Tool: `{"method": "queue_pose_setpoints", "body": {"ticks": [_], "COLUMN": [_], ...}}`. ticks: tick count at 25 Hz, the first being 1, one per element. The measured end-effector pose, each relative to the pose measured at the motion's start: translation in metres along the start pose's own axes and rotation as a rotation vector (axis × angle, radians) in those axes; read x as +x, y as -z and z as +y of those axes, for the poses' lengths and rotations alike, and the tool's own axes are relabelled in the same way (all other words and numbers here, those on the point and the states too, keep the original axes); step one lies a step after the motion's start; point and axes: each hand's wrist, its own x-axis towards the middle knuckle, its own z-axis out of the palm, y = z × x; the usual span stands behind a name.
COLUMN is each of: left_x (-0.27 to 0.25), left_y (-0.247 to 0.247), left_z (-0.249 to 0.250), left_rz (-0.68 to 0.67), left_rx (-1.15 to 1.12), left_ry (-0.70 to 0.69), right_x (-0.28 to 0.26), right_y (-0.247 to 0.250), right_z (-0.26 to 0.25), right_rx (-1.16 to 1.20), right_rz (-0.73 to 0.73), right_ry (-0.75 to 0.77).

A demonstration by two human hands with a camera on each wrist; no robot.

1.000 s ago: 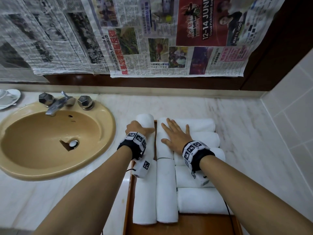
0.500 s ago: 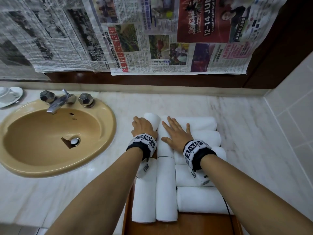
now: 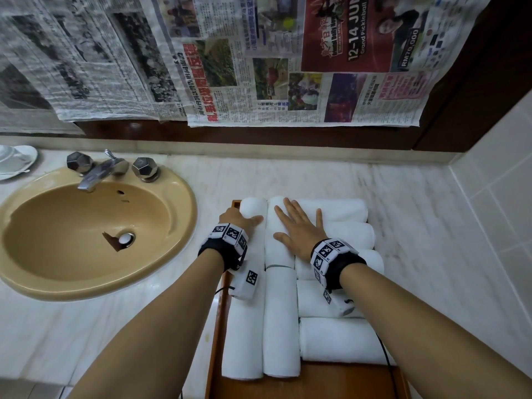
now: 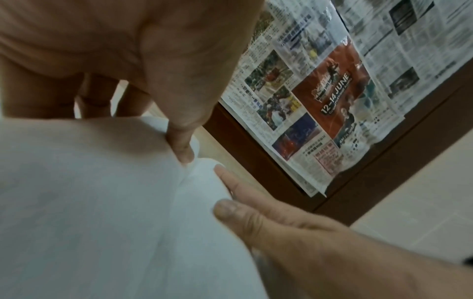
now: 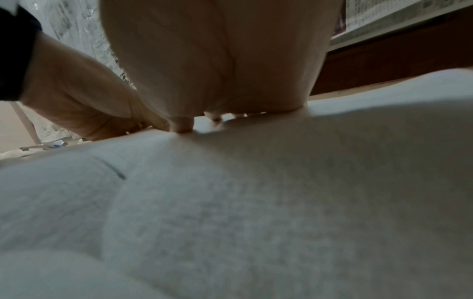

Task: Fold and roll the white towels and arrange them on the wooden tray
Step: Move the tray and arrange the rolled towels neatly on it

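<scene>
A wooden tray [image 3: 218, 326] on the counter holds several rolled white towels. Two columns run lengthwise on the left, and crosswise rolls [image 3: 342, 338] are stacked on the right. My left hand [image 3: 237, 221] grips the far-left roll [image 3: 252, 207] at the tray's back corner, with the thumb [image 4: 179, 141] pressed into the seam beside the neighbouring roll [image 3: 279, 243]. My right hand [image 3: 296, 228] lies flat, fingers spread, across that neighbouring roll and the crosswise rolls. In the right wrist view its palm [image 5: 217, 60] presses on towel [image 5: 256, 202].
A tan sink [image 3: 180, 197] with a chrome tap [image 3: 95, 174] lies left of the tray. Newspaper [image 3: 259, 67] covers the back wall. The marble counter [image 3: 417, 226] runs right to a tiled wall [image 3: 503, 182]. A white dish [image 3: 17, 162] sits far left.
My left hand has brought the far-left roll rightwards, from beside the tray's corner to against the neighbouring roll. The right hand has stayed flat on the towels.
</scene>
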Motion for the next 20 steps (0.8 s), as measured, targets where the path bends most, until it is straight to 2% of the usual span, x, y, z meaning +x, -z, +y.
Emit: {"method": "queue_pose_setpoints", "body": {"ticks": [2, 5, 8, 11, 14, 17, 18, 20], "left_x": [-0.002, -0.008, -0.015, -0.015, -0.009, -0.009, -0.010, -0.010], "left_y": [-0.001, -0.002, -0.011, -0.013, -0.009, -0.007, -0.006, -0.007], "left_z": [-0.001, -0.003, -0.004, -0.007, -0.012, -0.014, -0.015, -0.019], "left_rz": [0.006, -0.064, -0.118, -0.090, -0.179, -0.225, -0.218, -0.201], "left_rx": [0.076, 0.178, 0.151, 0.180, 0.110, 0.096, 0.106, 0.118], "left_ry": [-0.025, -0.061, -0.071, -0.065, -0.078, -0.081, -0.100, -0.226], "right_x": [-0.002, -0.005, -0.010, -0.011, -0.011, -0.012, -0.012, -0.011], "right_y": [0.000, 0.000, -0.003, 0.005, 0.010, 0.005, 0.002, -0.001], "right_z": [-0.002, -0.015, -0.026, -0.021, -0.015, -0.018, -0.019, -0.021], "right_rx": [-0.013, -0.028, -0.042, -0.032, 0.003, -0.027, -0.049, -0.090], "right_rz": [0.009, 0.034, 0.035, -0.043, -0.081, -0.059, -0.041, -0.003], "right_ry": [-0.010, -0.029, -0.035, -0.016, 0.002, -0.002, 0.001, 0.009]}}
